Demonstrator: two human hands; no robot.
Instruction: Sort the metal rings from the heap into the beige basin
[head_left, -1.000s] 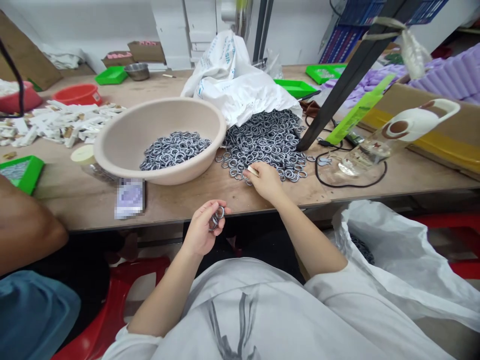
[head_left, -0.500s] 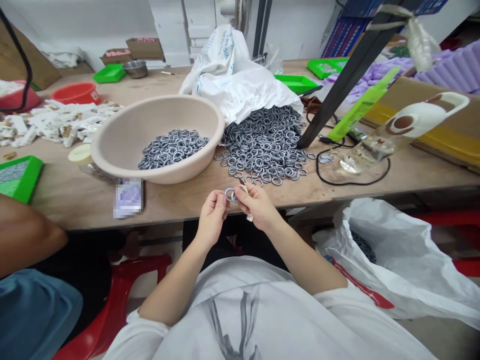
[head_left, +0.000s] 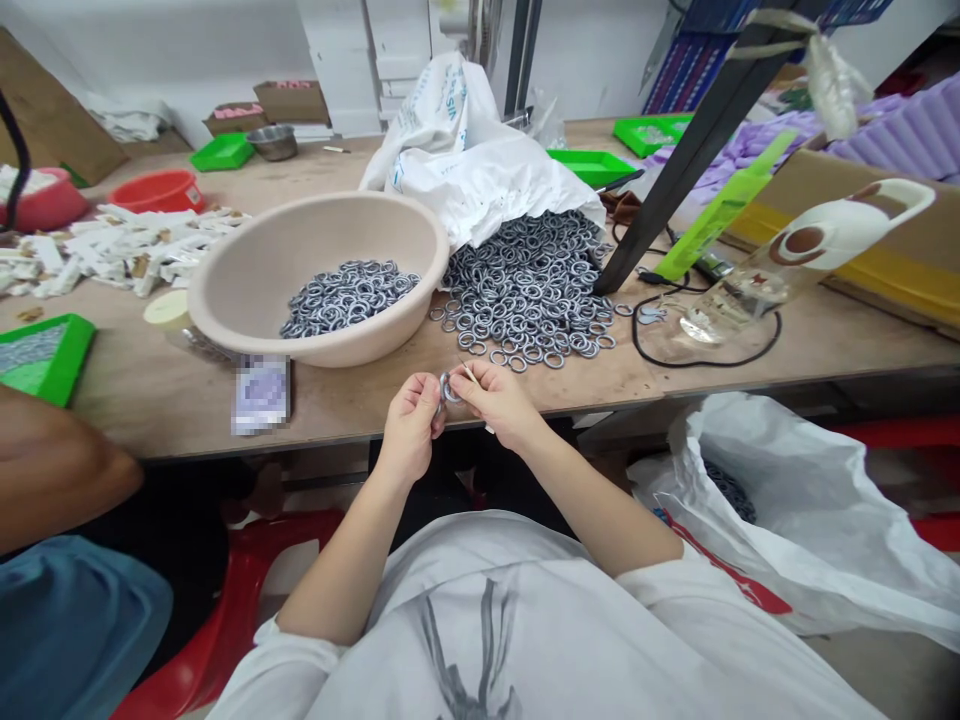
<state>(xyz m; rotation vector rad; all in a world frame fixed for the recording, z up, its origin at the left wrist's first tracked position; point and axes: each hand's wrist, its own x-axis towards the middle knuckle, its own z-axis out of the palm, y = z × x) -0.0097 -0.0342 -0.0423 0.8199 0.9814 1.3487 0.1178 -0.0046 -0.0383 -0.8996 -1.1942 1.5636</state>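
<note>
Just over the table's front edge, my left hand pinches a small grey ring between thumb and fingers. My right hand meets it there, its fingertips touching the ring. In that same right hand is a thin, pale-handled pointed tool; its exact kind is too small to make out. Beyond my hands a heap of grey rings spills from a white sack. More grey rings lie in the beige basin to the left.
A glass bottle and a black cable are at the right, beside a slanted dark post. A jar stands by the basin. At left are white pieces, a green tray and a co-worker's arm.
Both hands have shifted slightly left, still together. The ring between them has turned, and the tool in my right hand is tilted differently.
</note>
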